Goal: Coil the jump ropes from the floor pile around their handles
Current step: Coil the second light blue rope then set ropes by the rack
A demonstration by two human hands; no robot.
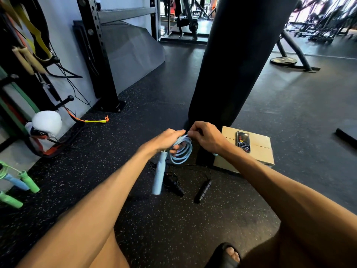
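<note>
A light blue jump rope (181, 151) hangs in several loops between my hands above the floor. My left hand (168, 139) grips the top of the loops, and one blue handle (159, 176) dangles below it. My right hand (207, 137) pinches the rope at the top of the coil; a bit of the other blue handle shows under its wrist. On the floor beneath lies a black jump rope (173, 183) with two black handles, one at the right (202, 191), its thin cord loose around them.
A black punching bag (231, 64) hangs just beyond my hands. A cardboard box (258, 151) with a phone (243, 141) on it sits at the right. Green and blue rope handles (21, 183) lie at the far left near a white boxing glove (47, 123). My sandalled foot (228, 255) is at the bottom.
</note>
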